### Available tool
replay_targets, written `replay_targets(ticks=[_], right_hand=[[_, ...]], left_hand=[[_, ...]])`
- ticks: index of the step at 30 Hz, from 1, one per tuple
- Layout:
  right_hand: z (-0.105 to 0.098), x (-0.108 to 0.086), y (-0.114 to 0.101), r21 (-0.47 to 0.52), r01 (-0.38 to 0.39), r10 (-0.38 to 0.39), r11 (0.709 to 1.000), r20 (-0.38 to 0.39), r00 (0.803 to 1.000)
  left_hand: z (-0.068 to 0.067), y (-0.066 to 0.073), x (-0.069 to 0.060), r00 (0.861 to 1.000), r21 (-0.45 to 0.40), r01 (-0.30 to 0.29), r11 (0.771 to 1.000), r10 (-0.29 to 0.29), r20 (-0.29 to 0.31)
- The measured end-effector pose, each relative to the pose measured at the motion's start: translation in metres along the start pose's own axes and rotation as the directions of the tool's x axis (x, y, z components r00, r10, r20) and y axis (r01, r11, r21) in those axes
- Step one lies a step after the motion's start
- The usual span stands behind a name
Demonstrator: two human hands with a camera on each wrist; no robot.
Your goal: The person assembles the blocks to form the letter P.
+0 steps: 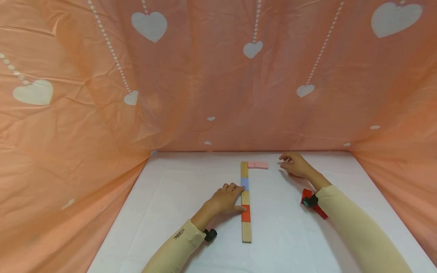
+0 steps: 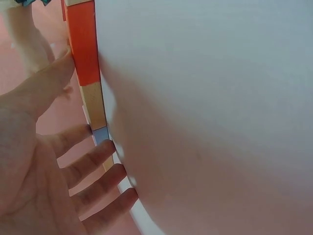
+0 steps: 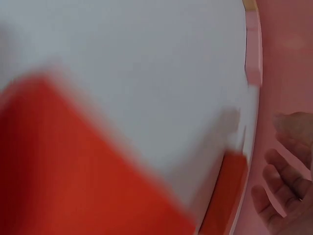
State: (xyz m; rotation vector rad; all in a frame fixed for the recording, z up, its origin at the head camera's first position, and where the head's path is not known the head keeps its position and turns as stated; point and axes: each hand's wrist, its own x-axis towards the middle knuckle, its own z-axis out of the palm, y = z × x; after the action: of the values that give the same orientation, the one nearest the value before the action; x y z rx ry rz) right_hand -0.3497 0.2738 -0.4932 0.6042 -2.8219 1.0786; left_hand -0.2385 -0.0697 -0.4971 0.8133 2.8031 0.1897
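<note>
A straight row of flat blocks runs away from me. In it, plain wooden blocks (image 1: 246, 232) alternate with a red block (image 1: 246, 213) and a blue block (image 1: 244, 184). My left hand (image 1: 223, 199) lies along the row's left side, fingers spread, with the thumb at the red block and the index finger at the blue one. Two pink blocks (image 1: 261, 165) extend rightward from the row's far end. To their right, my right hand (image 1: 295, 165) hovers with loosely bent fingers and nothing in it. Loose red blocks (image 1: 321, 213) lie below the right wrist, partly hidden by it.
A white tabletop (image 1: 164, 189) bears the blocks. An orange curtain with white hearts (image 1: 205, 76) closes off the back and both sides. In the right wrist view, a blurred red block (image 3: 122, 186) fills the near corner.
</note>
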Motion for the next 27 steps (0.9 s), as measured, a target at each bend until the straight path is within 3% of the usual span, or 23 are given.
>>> replay_targets(ticks=[5,10,13,20,27], right_hand=[[-0.015,-0.015,0.009,-0.019,0.003,-0.003,1.000,-0.003,1.000],[-0.025,-0.029,0.015,-0.038,-0.024,0.027,0.999,0.066,0.997],[-0.028,-0.035,0.019,-0.056,-0.058,0.063,0.997,0.100,0.993],[-0.031,-0.046,0.021,-0.165,-0.057,0.079,0.985,0.128,0.989],[-0.030,-0.050,0.021,-0.149,-0.061,0.080,0.987,0.124,0.989]], left_hand=[[0.001,-0.001,0.000,1.000,0.002,-0.004,1.000,0.004,-0.007],[0.000,0.000,0.000,1.000,0.011,-0.005,1.000,0.006,-0.011],[-0.001,0.000,-0.001,1.000,0.009,-0.007,1.000,0.007,-0.011],[-0.002,0.001,-0.001,1.000,0.002,-0.008,1.000,0.008,-0.010],[0.000,0.001,0.000,1.000,0.013,-0.007,1.000,0.007,-0.013]])
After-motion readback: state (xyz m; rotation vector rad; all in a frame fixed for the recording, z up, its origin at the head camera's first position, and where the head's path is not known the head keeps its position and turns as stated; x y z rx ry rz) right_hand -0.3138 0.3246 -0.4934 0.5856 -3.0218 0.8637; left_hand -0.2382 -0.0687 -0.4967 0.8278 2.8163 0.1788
